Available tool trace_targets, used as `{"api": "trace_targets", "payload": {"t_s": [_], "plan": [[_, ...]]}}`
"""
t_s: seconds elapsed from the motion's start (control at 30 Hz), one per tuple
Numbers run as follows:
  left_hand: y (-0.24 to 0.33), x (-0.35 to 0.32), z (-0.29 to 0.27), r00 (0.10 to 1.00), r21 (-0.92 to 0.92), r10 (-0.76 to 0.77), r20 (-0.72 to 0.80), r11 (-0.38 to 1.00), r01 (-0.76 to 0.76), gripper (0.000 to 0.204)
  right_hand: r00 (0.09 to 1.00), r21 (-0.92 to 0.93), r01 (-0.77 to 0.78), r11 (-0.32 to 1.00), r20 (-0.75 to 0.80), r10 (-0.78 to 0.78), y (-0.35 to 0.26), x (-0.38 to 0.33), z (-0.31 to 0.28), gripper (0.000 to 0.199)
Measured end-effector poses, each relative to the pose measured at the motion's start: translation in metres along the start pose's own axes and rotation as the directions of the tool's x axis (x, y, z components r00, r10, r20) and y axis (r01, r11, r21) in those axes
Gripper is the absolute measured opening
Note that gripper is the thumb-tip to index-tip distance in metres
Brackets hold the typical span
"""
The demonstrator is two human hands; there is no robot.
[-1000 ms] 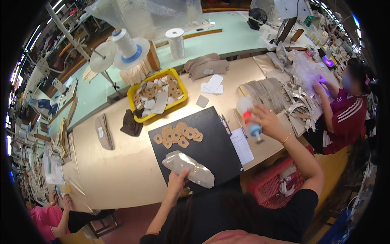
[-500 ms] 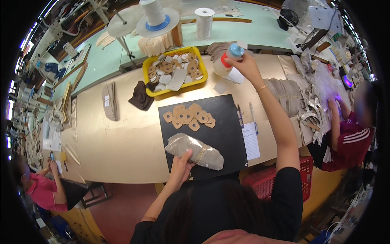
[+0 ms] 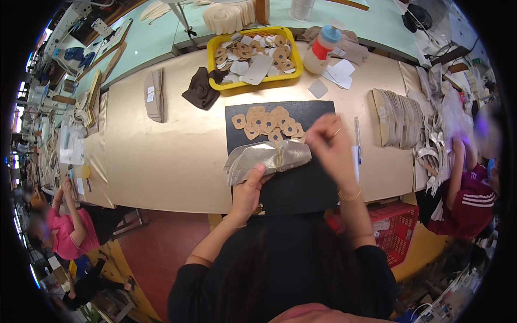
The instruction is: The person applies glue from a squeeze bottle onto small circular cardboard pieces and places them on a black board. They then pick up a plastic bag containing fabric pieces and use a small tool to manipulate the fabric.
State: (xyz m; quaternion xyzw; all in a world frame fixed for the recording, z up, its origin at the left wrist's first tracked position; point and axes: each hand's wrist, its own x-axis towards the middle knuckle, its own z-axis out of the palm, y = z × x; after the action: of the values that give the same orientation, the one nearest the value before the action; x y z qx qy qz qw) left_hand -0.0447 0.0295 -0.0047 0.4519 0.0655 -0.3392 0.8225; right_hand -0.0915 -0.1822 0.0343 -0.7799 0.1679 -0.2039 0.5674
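My left hand (image 3: 249,192) grips a banded bundle of shiny silver-beige cut pieces (image 3: 293,153), thumb on top, above a black board (image 3: 285,191). At the bundle's right end is my right hand (image 3: 331,141), smeared by motion; its fingers look bent, and whether they hold anything does not show. Small tan patches with dark centres (image 3: 265,123) lie in a loose heap on the board, just beyond the bundle. Farther back stands a cloudy squeeze bottle (image 3: 318,56) with a red band and blue cap, away from both hands.
A yellow tray (image 3: 253,82) of tan and white patches stands at the back, beside a dark brown cloth (image 3: 202,91). Stacked beige pieces (image 3: 397,118) lie at the right, another stack (image 3: 154,97) at the left. A red crate (image 3: 401,231) sits below the table edge. Co-workers sit at both sides.
My right hand has let go of the bottle, now standing at the back, and come down to the bundle's right end. My left hand still holds the bundle. The whole view has shifted.
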Motion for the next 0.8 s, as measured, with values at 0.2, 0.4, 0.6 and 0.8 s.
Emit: {"api": "trace_targets", "payload": {"t_s": [0.2, 0.4, 0.6, 0.8], "plan": [[-0.004, -0.003, 0.010, 0.921, 0.566, 0.310, 0.234, 0.727, -0.389, 0.040, 0.997, -0.006, -0.063, 0.998, -0.040, 0.062, -0.012, -0.045, 0.034, 0.013], [-0.006, -0.010, 0.006, 0.749, 0.500, 0.403, 0.526, 0.566, -0.655, 0.061, 0.995, 0.038, -0.073, 0.997, 0.067, 0.070, -0.009, -0.044, 0.022, 0.010], [0.012, -0.021, -0.018, 0.830, 0.173, -0.078, 0.552, 0.985, -0.023, 0.104, 0.999, -0.072, -0.019, 0.997, 0.037, 0.022, -0.008, -0.058, 0.016, 0.011], [0.013, -0.013, -0.014, 0.889, 0.525, -0.365, 0.275, 0.832, 0.179, 0.056, 0.994, -0.329, 0.108, 0.938, 0.043, -0.100, -0.009, -0.074, 0.044, 0.012]]}}
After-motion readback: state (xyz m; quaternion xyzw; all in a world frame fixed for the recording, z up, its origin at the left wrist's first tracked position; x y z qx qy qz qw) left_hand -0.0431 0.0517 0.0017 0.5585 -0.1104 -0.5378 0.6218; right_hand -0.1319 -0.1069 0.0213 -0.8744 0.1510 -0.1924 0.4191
